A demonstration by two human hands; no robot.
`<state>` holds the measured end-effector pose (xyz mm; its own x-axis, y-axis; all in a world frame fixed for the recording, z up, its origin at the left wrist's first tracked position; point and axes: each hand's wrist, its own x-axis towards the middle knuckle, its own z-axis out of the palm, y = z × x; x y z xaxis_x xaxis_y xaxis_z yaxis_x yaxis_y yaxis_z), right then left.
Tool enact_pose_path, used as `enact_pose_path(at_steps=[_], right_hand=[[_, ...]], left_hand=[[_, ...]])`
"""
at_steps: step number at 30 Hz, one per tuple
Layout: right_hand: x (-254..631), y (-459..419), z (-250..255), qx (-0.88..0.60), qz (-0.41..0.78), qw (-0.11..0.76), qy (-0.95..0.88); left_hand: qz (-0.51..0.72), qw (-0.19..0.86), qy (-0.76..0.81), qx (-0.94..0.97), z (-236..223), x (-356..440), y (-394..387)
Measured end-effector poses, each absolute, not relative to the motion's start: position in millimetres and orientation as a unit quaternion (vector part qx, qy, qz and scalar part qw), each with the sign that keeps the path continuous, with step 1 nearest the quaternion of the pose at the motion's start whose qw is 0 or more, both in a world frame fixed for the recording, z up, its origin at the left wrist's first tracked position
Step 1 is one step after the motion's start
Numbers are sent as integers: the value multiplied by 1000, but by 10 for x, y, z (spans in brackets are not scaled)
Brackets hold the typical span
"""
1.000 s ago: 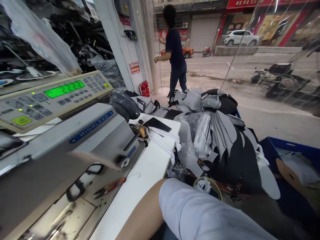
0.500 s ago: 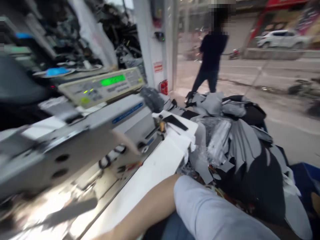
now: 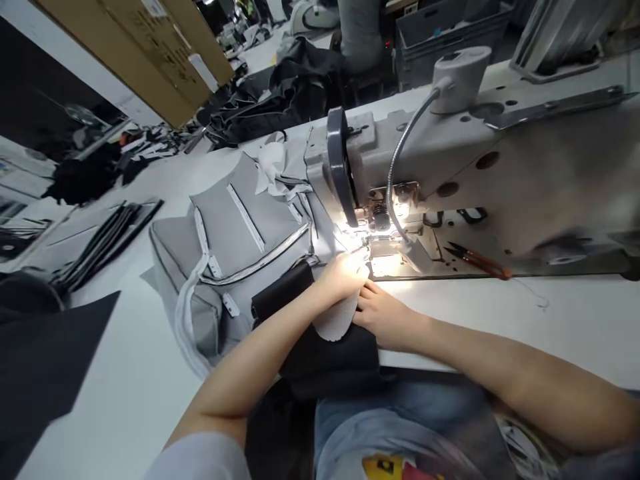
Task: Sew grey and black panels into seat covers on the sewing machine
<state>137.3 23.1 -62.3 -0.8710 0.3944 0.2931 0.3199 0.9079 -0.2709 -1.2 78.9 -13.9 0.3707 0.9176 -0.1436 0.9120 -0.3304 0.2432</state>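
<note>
Sewing machine (image 3: 450, 157) viewed from another angle | grey fabric (image 3: 227, 230) brought into view beside it; black material (image 3: 335, 360) partly hidden by left forearm (image 3: 267, 350) | left hand (image 3: 344, 277), right hand (image 3: 387, 317) now seen, close together at light patch (image 3: 336, 323); grips cannot be told, left masked by glare

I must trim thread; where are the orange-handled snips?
Head view, right of centre: the snips lie on the bed of the sewing machine, right of the right hand.

- Single head-worn view, facing forward and down over bench (image 3: 460, 305).
- Close range: hands (image 3: 345, 275) near centre, sewing machine (image 3: 465, 157) at 2 o'clock, wearer's lap (image 3: 345, 403) at 6.
</note>
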Motion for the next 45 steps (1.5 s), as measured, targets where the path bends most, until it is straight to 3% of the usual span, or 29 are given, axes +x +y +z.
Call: enact_pose_path(at_steps=[12,17,25,36,45], right_hand=[[1358,279,-593,-213,110,107,-965],[1366,287,-639,-211,104,135,-963],[1417,373,-606,-102,137,168,-971],[1252,375,-638,-233,83,139,-959],[1264,412,-643,-234,83,121,-961]], left_hand=[[-16,145,605,783,-116,69,703],[15,132,598,791,-179,-5,642],[-45,121,548,826,-58,23,723],[-14,124,577,807,-5,105,781],[-8,61,588,806,-59,113,804]])
